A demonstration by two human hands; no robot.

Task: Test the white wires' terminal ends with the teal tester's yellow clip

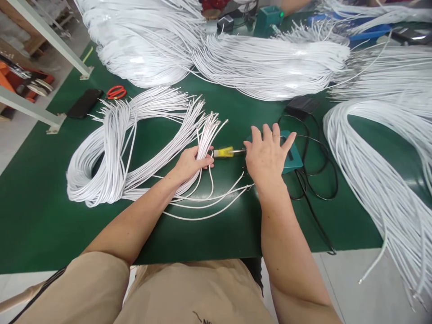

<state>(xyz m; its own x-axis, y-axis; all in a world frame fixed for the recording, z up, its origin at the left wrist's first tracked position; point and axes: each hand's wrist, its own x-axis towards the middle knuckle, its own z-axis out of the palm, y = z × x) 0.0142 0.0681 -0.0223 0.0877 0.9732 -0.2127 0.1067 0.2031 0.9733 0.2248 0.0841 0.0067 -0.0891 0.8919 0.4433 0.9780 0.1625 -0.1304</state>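
Note:
My left hand (193,163) is closed around the end of a bunch of white cables (206,137), its thumb across the front. The bunch belongs to a looped bundle of white cables (97,166) lying to the left. A screwdriver with a yellow handle (224,152) lies between my hands, its shaft pointing right. Fingers spread, my right hand (268,150) is over a teal device (293,155) and covers much of it. The screwdriver's tip is hidden by that hand. Several loose cable ends lie just left of my right wrist.
Large white cable bundles (270,63) lie at the back and right, some hanging over the front edge. A black cord (334,180) coils beside the device. Red-handled scissors (116,92) and a black phone-like object (84,103) lie at left, near a white metal post (54,40).

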